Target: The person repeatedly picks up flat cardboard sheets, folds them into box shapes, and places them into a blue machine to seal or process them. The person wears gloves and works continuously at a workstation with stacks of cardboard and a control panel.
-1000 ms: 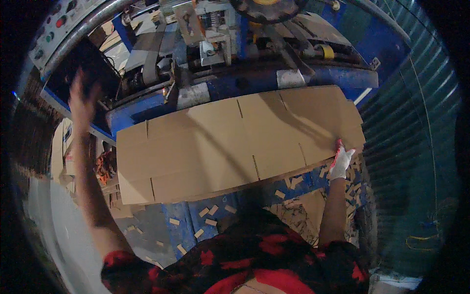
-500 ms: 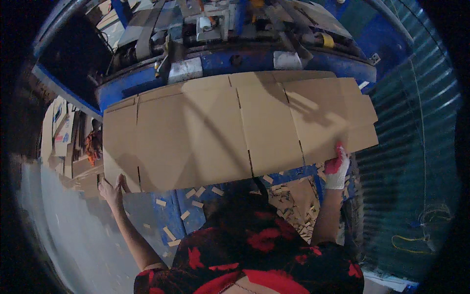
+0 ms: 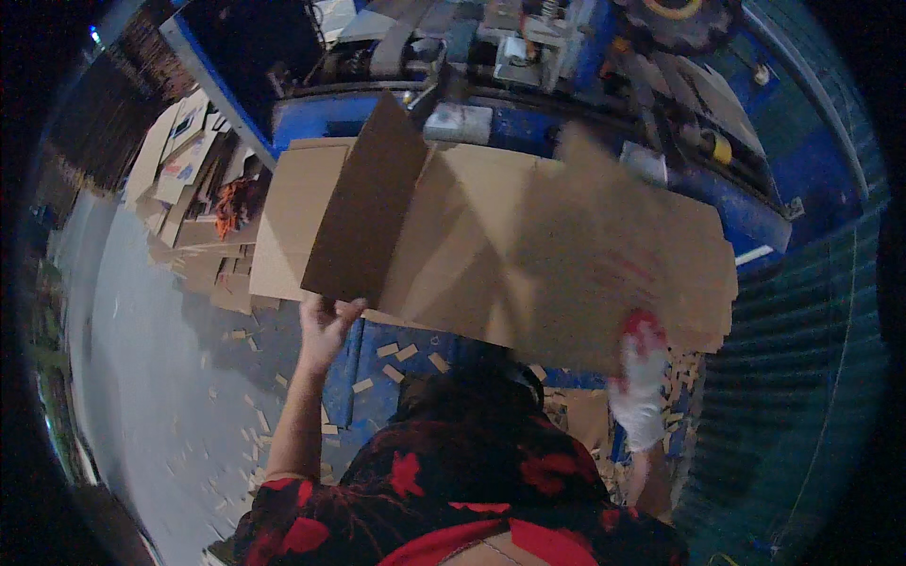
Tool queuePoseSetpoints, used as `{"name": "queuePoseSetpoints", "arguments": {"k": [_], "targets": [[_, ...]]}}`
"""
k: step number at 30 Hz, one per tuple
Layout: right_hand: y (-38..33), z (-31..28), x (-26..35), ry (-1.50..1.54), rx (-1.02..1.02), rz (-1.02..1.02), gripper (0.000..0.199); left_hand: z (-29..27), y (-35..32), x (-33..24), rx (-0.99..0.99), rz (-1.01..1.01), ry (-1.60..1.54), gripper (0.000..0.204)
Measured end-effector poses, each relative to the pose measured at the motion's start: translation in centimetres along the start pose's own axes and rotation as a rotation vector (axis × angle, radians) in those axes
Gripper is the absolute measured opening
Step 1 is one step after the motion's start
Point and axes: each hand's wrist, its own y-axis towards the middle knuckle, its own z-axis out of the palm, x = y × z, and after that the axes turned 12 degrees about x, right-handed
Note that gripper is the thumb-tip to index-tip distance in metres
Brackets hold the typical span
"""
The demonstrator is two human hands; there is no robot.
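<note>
A long brown cardboard box blank point(image 3: 453, 255) lies across in front of me, its left panel standing up and folding along a crease. The bare fingers of my left hand point(image 3: 326, 330) are closed on the blank's near edge below that raised panel. On the right side, a flap of the blank is blurred by motion and appears tilted up at its far corner. My right hand point(image 3: 640, 382), in a white glove with red fingers, is over the blank's near right edge; motion smears its fingers, so whether it grips is unclear.
Beyond the blank stands a blue machine point(image 3: 528, 132) with belts and rollers. A stack of flat cardboard point(image 3: 184, 189) is at the left. Small cardboard scraps point(image 3: 406, 353) litter the blue surface and floor. Green corrugated sheeting point(image 3: 793, 377) runs along the right.
The blank, flat before, now has its left panel raised, and its right part is moving. My left hand has shifted its hold along the near edge; my right hand has moved lower.
</note>
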Motion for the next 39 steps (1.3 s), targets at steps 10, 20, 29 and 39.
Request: {"name": "queuePoseSetpoints", "arguments": {"k": [10, 20, 29, 39], "targets": [[3.7, 0.1, -1.4, -0.268, -0.016, -0.267, 0.051, 6.2, 4.4, 1.9, 0.403, 0.507, 1.000, 0.056], [5.7, 1.7, -1.8, -0.243, -0.086, -0.256, 0.041, 7.2, 5.0, 1.5, 0.622, 0.303, 1.321, 0.060], [12.8, 0.5, -5.5, -0.333, -0.147, -0.226, 0.047, 8.5, 12.3, 1.3, 0.307, 0.538, 1.098, 0.058], [22.9, 2.2, -10.0, -0.323, -0.221, -0.253, 0.046, 11.2, 21.8, 4.0, 0.261, 0.512, 1.056, 0.062]]}}
